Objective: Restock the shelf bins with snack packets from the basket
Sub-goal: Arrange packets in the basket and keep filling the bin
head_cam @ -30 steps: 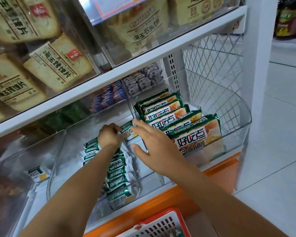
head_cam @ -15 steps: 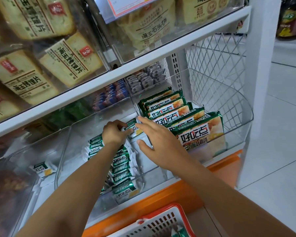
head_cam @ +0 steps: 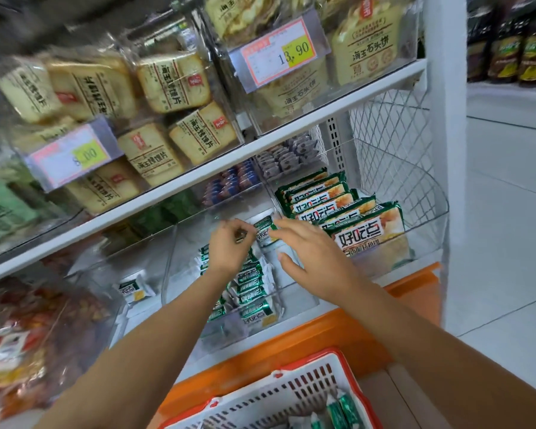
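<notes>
Inside the shelf bin [head_cam: 180,258], straight right fingers [head_cam: 288,226] touch a front-to-back packet [head_cam: 264,233]; left fingers [head_cam: 239,232] curled, grip unclear

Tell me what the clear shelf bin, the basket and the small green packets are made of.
The clear shelf bin: likely rigid acrylic or similar plastic, glossy; its see-through walls catch glare. The basket: moulded plastic, matt white slotted walls with a red rim. The small green packets: probably thin plastic film, shiny and printed, with crimped ends.
</notes>
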The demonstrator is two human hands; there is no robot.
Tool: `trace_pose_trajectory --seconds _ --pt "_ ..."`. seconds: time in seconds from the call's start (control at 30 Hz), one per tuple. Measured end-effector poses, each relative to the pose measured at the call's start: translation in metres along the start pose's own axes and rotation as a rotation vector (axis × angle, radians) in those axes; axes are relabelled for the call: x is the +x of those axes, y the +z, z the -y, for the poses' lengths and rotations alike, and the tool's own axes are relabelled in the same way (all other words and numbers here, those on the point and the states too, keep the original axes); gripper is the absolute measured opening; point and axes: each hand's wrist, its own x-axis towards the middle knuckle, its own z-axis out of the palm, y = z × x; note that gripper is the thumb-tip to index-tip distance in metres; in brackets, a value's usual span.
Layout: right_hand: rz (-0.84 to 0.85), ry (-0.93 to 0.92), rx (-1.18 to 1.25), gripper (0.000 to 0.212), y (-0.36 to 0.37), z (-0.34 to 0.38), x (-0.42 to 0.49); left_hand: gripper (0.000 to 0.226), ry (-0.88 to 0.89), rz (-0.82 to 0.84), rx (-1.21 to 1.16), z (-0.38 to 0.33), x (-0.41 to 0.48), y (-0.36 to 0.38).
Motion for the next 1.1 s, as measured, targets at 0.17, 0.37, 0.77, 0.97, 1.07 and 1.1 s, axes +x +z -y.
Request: trace_pose_trajectory --seconds 0.17,0.37,0.77,0.97,1.07,1.1 --pt "0.020 -0.127 -0.053 0.038 -0.007 0.013 -0.045 0.016 0.092 -0.042 -0.009 -0.025 -0.062 -0.011" --pt "0.137 0.023 0.012 0.038 0.024 0.007 -0.110 0.010 0.385 -0.055 0.212 -0.019 -0.145 -0.004" --pt "0.582 0.337 -0.117 0.067 0.116 -0.050 -0.210 0.006 0.086 0.594 0.321 0.068 -0.242 0.090" --pt "0.462 0.346 -0.003 0.074 0.126 -0.056 -0.218 0.013 -0.227 0.786 0.152 0.098 -0.255 0.147" --pt "0.441 0.352 0.063 0.067 0.129 -0.060 -0.220 0.015 -0.475 0.780 -0.008 0.096 -0.252 0.170" --pt "0.439 0.348 0.082 0.067 0.130 -0.061 -0.220 0.015 -0.590 0.755 -0.063 0.095 -0.251 0.178"
